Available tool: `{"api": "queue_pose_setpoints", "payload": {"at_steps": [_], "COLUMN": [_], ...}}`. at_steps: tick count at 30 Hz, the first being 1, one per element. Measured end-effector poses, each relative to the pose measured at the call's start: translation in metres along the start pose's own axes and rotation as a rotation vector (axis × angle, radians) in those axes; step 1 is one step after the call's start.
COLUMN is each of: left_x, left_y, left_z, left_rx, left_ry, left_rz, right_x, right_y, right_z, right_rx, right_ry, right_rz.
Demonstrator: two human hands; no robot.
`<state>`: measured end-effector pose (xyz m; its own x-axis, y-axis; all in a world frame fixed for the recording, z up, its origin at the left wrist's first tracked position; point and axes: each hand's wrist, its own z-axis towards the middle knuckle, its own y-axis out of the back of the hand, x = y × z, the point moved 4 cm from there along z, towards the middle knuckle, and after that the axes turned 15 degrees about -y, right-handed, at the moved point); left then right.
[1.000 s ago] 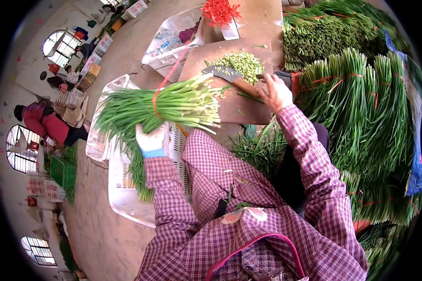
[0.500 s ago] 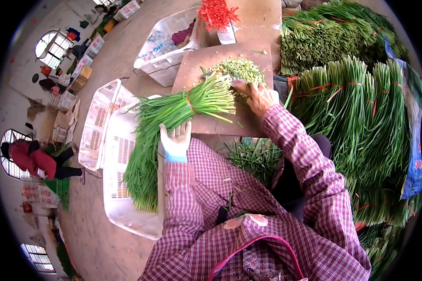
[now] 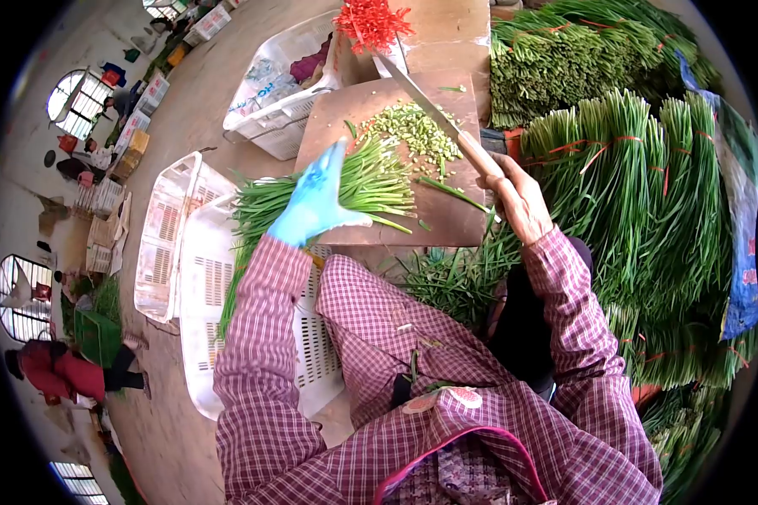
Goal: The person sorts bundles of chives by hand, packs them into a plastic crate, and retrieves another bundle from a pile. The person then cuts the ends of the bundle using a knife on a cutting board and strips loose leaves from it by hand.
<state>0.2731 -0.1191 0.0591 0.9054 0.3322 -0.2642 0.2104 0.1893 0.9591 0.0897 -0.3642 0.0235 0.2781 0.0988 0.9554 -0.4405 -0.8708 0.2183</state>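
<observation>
A bunch of garlic chives (image 3: 379, 181) lies across the brown board (image 3: 337, 126), its cut stem ends pointing right and its leaves hanging over the left edge. My left hand (image 3: 316, 194), in a blue and white glove, rests on top of the bunch with fingers stretched and thumb apart. Its palm is hidden. My bare right hand (image 3: 520, 198) is closed round the wooden handle of a long knife (image 3: 425, 101), the blade raised and slanting to the upper left. Chopped stem pieces (image 3: 413, 130) lie beneath and beside the blade. A loose stalk (image 3: 455, 194) lies near the knife hand.
A white crate (image 3: 202, 295) stands left of my knees, another crate (image 3: 269, 109) with plastic bags behind it. Red ties (image 3: 370, 23) hang at the back. Tied chive bunches (image 3: 623, 168) are stacked at right. Cut leaves (image 3: 463, 273) lie under the board. A person (image 3: 67, 370) bends at far left.
My left hand has turned from palm up at the bunch's near side to lying over it. My right hand has drawn back toward me and right, lifting the knife off the stem ends.
</observation>
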Motion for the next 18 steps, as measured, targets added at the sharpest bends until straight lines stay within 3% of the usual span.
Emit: {"api": "queue_pose_setpoints", "payload": {"at_steps": [3,6,8,13,18], "left_x": [0.012,0.019,0.001,-0.013,0.018], "left_y": [-0.015,-0.032,-0.035,-0.056,-0.044], "left_z": [0.030,0.038,0.027,0.007,0.031], "left_rx": [0.118,0.156,0.201,-0.052,-0.105], "left_ry": [0.020,-0.041,-0.064,-0.143,0.175], "left_rz": [0.060,-0.016,0.167,0.389,0.328], "right_x": [-0.011,-0.028,-0.034,-0.037,-0.030], "right_y": [-0.012,-0.019,-0.026,-0.040,-0.034], "right_z": [-0.019,-0.026,-0.031,-0.034,-0.035], "right_rx": [0.180,0.141,0.147,0.129,0.054], "right_ry": [-0.079,-0.075,-0.133,-0.115,-0.055], "right_rz": [0.362,0.244,0.317,0.366,0.223]}}
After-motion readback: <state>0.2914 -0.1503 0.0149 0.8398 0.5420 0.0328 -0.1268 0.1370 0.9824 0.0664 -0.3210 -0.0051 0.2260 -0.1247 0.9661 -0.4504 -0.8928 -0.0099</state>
